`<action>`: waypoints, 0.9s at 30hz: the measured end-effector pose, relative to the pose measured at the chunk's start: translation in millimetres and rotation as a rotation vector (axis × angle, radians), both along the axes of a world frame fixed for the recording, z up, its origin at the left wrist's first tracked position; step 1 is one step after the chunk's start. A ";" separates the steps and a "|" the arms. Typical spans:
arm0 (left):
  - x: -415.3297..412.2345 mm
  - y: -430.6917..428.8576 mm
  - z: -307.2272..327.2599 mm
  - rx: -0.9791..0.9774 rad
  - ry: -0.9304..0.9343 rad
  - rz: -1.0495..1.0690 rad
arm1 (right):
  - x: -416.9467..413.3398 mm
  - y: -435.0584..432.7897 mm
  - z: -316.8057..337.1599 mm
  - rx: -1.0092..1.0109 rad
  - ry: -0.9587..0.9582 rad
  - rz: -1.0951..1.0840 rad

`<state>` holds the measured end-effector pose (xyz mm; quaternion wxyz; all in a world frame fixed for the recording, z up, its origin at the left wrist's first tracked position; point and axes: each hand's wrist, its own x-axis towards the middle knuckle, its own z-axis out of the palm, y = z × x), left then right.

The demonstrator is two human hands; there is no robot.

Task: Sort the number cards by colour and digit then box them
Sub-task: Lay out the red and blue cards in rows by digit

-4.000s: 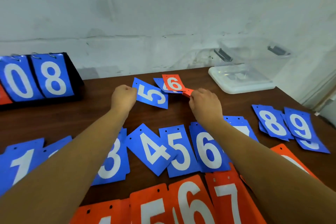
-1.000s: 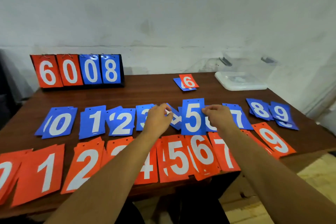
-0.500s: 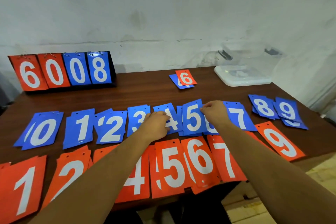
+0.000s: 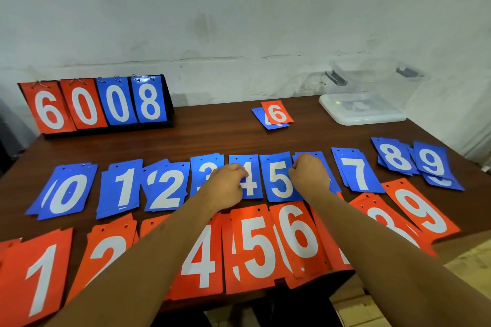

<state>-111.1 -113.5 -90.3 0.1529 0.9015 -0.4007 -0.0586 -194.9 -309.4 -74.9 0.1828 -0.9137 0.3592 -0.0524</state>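
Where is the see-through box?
Head view: the see-through box sits at the table's far right corner, right of the orange 6 card atop a blue card.

Flip scoreboard (image 4: 117, 103) at the wooden table's (image 4: 212, 135) far-left corner

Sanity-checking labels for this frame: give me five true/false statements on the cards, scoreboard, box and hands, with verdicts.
1. The scoreboard reads 6008. True.
2. An orange 6 card lies on a blue card at the back of the table. True.
3. The clear box sits back left. False: the clear box sits back right.
4. The blue row lies nearer the person. False: the orange row is nearer, the blue row behind it.
5. The right hand rests on the blue 9 pile. False: the right hand is between blue 5 and blue 7.
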 end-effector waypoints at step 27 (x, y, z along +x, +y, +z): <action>177.6 -173.6 1.5 -0.151 0.150 0.565 | 177.7 -117.8 6.8 0.098 -0.155 -0.042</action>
